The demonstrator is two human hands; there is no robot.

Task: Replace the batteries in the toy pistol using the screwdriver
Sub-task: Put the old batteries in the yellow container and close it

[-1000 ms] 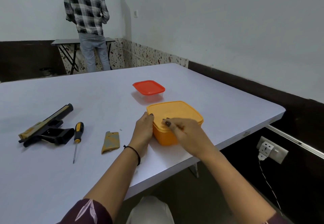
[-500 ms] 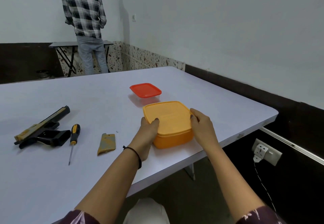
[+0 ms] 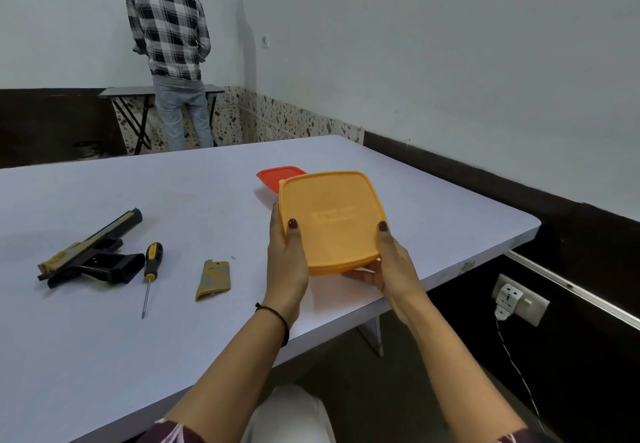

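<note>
I hold an orange lidded box (image 3: 332,220) above the table, tilted so its lid faces me. My left hand (image 3: 287,262) grips its left edge and my right hand (image 3: 388,266) grips its lower right corner. The black and gold toy pistol (image 3: 93,252) lies on its side at the left of the white table (image 3: 104,356). A screwdriver (image 3: 150,269) with a yellow and black handle lies just right of it, tip toward me. The pistol's detached gold cover (image 3: 213,279) rests further right, with a tiny screw (image 3: 233,257) beside it.
A red-lidded box (image 3: 273,177) stands behind the orange one, partly hidden. A person in a checked shirt (image 3: 169,26) stands with their back turned at a small table (image 3: 138,90) by the far wall. A wall socket with a plug (image 3: 516,300) is low on the right.
Both hands have closed on the sides of the orange box and lifted it off the table, tilting its lid toward me. The pistol, screwdriver and cover have not moved.
</note>
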